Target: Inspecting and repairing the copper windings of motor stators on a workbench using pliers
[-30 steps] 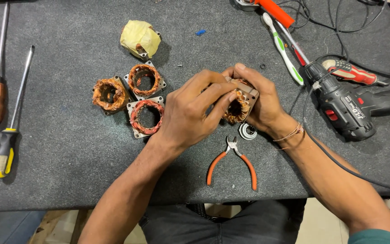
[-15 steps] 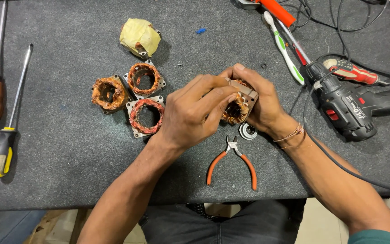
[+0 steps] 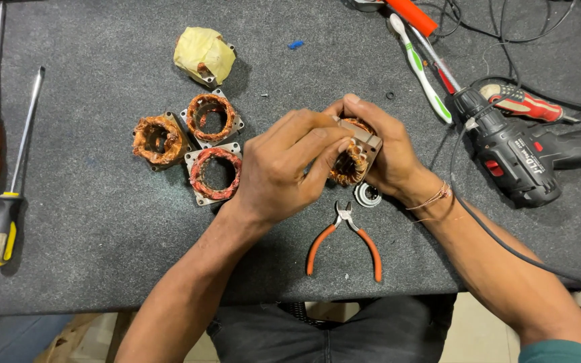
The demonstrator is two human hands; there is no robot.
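Observation:
Both my hands hold one small motor stator (image 3: 354, 156), a square metal frame with copper windings, just above the grey felt table (image 3: 89, 255). My left hand (image 3: 289, 168) covers its left side, fingers curled over the windings. My right hand (image 3: 384, 151) grips its right side, thumb on the top edge. Three more copper-wound stators (image 3: 189, 144) lie in a cluster to the left of my hands. Below my hands lie orange-handled cutting pliers (image 3: 344, 238) and a small round bearing (image 3: 368, 195).
A stator wrapped in yellow tape (image 3: 203, 55) sits at the back. Two screwdrivers (image 3: 5, 154) lie at the far left. A black and red cordless drill (image 3: 516, 158), a green and white toothbrush (image 3: 419, 67), red-handled tools and black cables crowd the right side.
My hands have stayed in place around the stator, with only slight finger shifts. Nothing else on the table has moved.

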